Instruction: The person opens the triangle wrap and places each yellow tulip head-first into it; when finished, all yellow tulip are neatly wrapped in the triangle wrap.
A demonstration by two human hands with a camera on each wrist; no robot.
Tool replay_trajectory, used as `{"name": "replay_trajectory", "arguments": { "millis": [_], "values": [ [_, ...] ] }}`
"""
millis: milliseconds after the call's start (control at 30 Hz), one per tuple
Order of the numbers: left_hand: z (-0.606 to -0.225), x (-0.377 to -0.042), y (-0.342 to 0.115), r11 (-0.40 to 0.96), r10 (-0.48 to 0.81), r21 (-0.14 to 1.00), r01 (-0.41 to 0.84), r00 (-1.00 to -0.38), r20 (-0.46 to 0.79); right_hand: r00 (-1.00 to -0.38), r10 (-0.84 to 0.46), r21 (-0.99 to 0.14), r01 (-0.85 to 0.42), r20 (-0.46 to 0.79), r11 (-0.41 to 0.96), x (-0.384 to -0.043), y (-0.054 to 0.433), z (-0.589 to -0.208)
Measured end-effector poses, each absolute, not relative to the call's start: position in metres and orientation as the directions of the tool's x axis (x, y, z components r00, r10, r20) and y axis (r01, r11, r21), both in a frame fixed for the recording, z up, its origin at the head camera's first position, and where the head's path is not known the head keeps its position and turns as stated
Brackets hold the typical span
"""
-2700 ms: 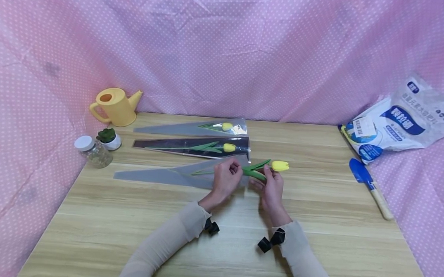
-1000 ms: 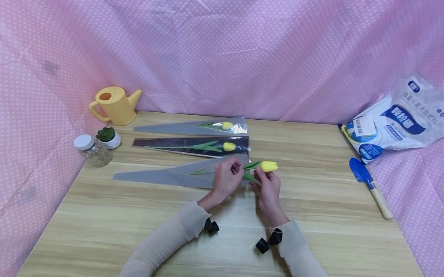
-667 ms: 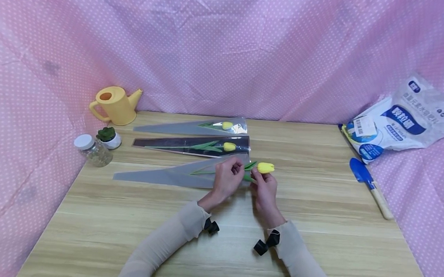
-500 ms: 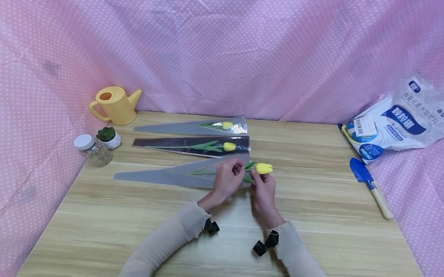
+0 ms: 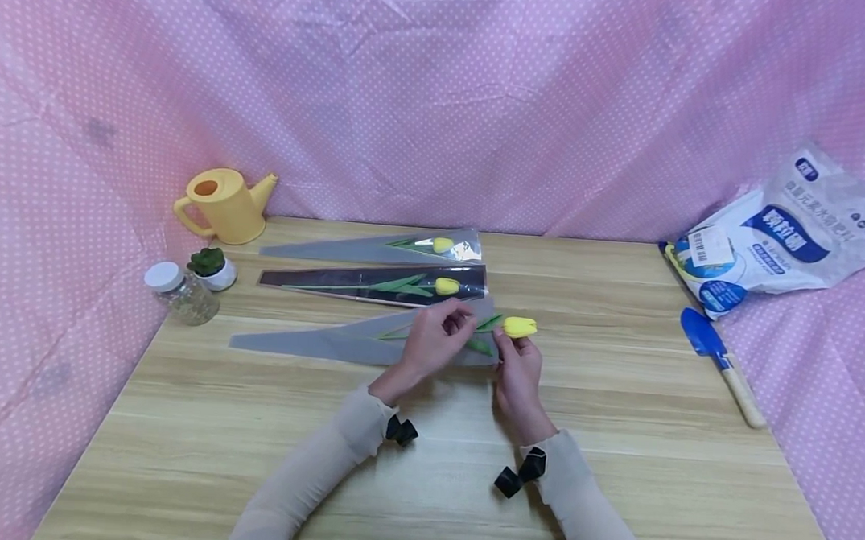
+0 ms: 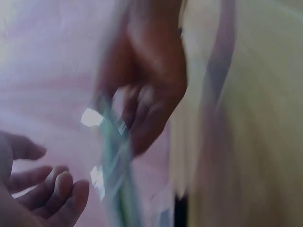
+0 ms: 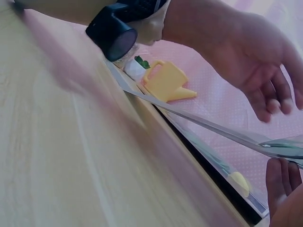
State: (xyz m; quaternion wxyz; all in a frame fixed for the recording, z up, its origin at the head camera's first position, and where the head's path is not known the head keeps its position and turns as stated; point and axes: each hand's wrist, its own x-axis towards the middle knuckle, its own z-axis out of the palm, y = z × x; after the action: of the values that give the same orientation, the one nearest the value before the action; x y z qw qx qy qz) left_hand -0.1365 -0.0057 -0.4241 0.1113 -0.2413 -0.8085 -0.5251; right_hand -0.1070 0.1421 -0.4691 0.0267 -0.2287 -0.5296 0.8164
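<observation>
In the head view my right hand (image 5: 520, 378) pinches a yellow tulip (image 5: 520, 328) just below its bloom, together with the mouth edge of a clear flower sleeve (image 5: 306, 343). The tulip's stem and leaves lie inside the sleeve, its bloom beyond the mouth. My left hand (image 5: 429, 344) is over the sleeve, beside the leaves. In the right wrist view this left hand (image 7: 258, 66) hovers above the sleeve with loosely bent fingers and nothing between them. The left wrist view, blurred, has the right thumb and fingers at the green leaves and shiny film.
Behind lie two sleeved yellow tulips, one in a clear sleeve (image 5: 332, 252), one in a dark-backed sleeve (image 5: 309, 281). At left are a yellow watering can (image 5: 228, 209), a potted succulent (image 5: 213, 270) and a lidded jar (image 5: 188, 298). A fertilizer bag (image 5: 789, 229) and blue trowel (image 5: 718, 363) are at right.
The right hand has drawn the tulip leftward into the sleeve, then shifted slightly right, the sleeve moving with it. The left hand has let go of the sleeve and moved a little left.
</observation>
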Motion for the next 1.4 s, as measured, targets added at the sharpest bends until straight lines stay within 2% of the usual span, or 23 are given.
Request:
{"name": "replay_trajectory", "arguments": {
  "millis": [200,367,600,1033,1400],
  "values": [
    [-0.416,-0.149,-0.037,0.374,0.343,0.728,0.575,-0.815,0.467,-0.906,0.267,-0.873,0.183,-0.328,-0.451,-0.106,0.145,-0.468],
    [-0.418,-0.154,-0.064,0.483,0.447,0.673,0.561,-0.818,0.362,-0.902,0.275,-0.862,0.171,-0.332,-0.478,-0.106,0.146,-0.468],
    [-0.43,-0.153,-0.095,0.563,0.549,0.642,0.521,-0.816,0.181,-0.9,0.284,-0.858,0.163,-0.332,-0.487,-0.106,0.151,-0.466],
    [-0.441,-0.157,-0.126,0.709,0.537,0.538,0.457,-0.844,0.009,-0.889,0.305,-0.819,0.123,-0.343,-0.561,-0.109,0.162,-0.458],
    [-0.443,-0.156,-0.124,0.762,0.52,0.45,0.466,-0.854,0.005,-0.899,0.274,-0.789,0.115,-0.342,-0.604,-0.11,0.168,-0.453]
  ]
}}
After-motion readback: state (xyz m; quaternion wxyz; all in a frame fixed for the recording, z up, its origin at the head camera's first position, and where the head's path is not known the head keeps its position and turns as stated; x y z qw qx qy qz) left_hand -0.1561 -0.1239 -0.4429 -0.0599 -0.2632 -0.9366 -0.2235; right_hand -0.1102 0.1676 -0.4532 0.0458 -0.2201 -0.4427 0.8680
